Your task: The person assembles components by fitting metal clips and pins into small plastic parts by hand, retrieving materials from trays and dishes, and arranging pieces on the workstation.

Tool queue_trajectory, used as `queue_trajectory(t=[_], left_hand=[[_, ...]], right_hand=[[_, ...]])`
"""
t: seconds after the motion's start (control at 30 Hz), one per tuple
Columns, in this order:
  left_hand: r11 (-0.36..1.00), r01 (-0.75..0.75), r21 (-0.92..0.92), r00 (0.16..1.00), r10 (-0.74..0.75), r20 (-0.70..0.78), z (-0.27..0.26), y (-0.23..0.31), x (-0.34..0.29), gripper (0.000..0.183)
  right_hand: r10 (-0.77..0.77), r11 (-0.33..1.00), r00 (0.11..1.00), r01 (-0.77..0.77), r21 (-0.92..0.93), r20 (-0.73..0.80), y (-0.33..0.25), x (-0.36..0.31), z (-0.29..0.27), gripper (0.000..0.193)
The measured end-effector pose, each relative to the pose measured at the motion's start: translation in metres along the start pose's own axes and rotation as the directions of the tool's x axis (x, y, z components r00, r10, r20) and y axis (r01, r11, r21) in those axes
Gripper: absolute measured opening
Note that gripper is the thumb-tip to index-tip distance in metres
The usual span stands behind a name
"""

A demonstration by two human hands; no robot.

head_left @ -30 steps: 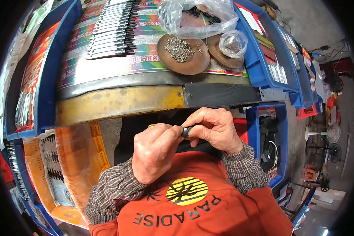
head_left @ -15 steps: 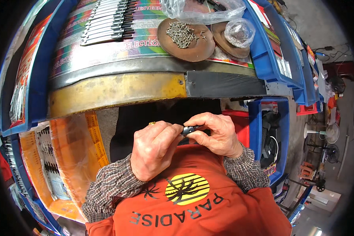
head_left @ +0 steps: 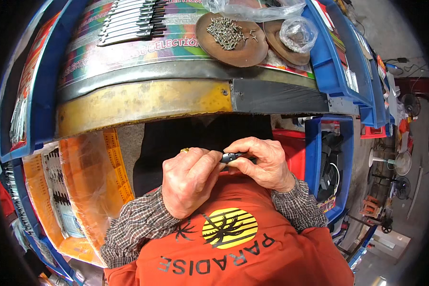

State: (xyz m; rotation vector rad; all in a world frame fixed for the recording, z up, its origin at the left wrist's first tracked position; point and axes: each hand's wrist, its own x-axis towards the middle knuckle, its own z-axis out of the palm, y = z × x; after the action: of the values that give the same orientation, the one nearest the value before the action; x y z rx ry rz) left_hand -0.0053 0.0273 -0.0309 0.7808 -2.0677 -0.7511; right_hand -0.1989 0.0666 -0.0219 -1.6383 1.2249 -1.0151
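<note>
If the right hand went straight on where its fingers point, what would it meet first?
Pointing leftward, the right hand would probably meet the left hand first, just beyond the small dark piece both hold; depth is hard to judge.

Workbench point(head_left: 143, 104), near edge yellow at left, black at right. Observed on it: a multicoloured printed sheet point(head_left: 124, 59); far left, a row of slim black-ended metal pieces point(head_left: 134, 20); right of these, two brown dishes point(head_left: 245, 56); at the right end, a blue tray point(head_left: 327, 71).

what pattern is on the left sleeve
The left sleeve has a fine dark-and-pale check, best seen in the head view.
</note>
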Motion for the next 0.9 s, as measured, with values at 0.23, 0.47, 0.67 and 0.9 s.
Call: queue_trajectory(t=[0.23,0.47,0.67,0.9], left_hand=[[1.0,-0.026,-0.012,0.998,0.027,0.055,-0.002,-0.006,0.004,0.024],[0.998,-0.045,-0.036,0.997,0.048,0.061,-0.002,-0.008,0.002,0.024],[1.0,-0.018,0.01,1.0,0.018,-0.001,0.003,-0.004,0.003,0.025],[0.998,-0.058,-0.005,0.998,0.058,0.033,-0.004,-0.007,0.014,0.026]], right_hand=[[0.026,0.995,1.0,-0.025,0.094,-0.009,0.001,-0.002,0.003,0.016],[0.031,0.991,0.999,-0.029,0.132,-0.015,0.004,-0.006,0.006,0.016],[-0.081,0.997,0.995,0.08,-0.023,-0.054,0.007,-0.001,0.003,0.017],[-0.046,0.998,0.997,0.048,0.029,-0.065,0.0,0.004,-0.002,0.019]])
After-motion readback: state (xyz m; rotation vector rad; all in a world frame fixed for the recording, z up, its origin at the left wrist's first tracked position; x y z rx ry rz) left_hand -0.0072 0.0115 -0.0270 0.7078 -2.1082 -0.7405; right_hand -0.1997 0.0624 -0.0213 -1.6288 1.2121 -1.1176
